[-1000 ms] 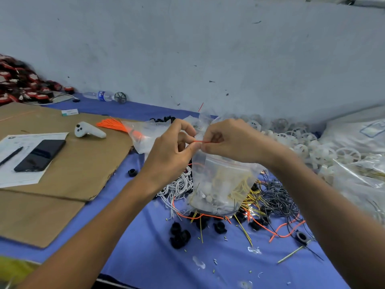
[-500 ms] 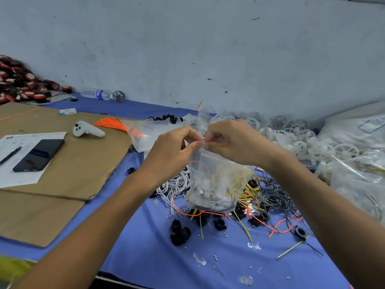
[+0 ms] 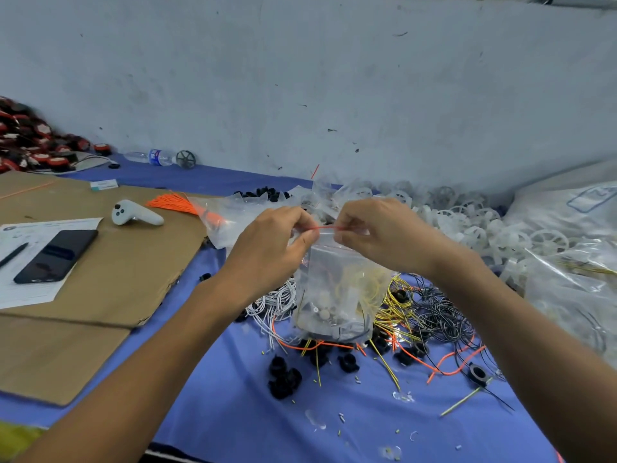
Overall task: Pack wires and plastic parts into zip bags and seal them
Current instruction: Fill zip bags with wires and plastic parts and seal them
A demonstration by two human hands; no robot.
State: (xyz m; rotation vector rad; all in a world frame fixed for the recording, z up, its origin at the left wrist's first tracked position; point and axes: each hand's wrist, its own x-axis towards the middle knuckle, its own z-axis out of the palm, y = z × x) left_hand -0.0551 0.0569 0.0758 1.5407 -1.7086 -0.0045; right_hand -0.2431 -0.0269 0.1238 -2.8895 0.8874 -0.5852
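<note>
A clear zip bag (image 3: 334, 295) stands upright on the blue cloth, holding yellow wires and small white and grey plastic parts. Its red zip strip (image 3: 322, 228) runs across the top. My left hand (image 3: 270, 243) pinches the strip's left end between thumb and fingers. My right hand (image 3: 377, 233) pinches its right end. The two hands are a short way apart, with the strip stretched between them. Loose white wires (image 3: 273, 302), yellow wires (image 3: 397, 302), black wires (image 3: 437, 315) and orange wires (image 3: 457, 360) lie around the bag's base.
Black plastic parts (image 3: 283, 377) lie in front of the bag. White plastic wheels (image 3: 474, 228) and filled bags (image 3: 574, 282) pile up on the right. Cardboard (image 3: 110, 262) on the left carries a white controller (image 3: 135, 213), a phone (image 3: 56, 255) and paper. An orange wire bundle (image 3: 173, 203) sits behind.
My hands have drawn apart along the red strip, from touching at its middle to pinching its two ends. The bag stays in the same place.
</note>
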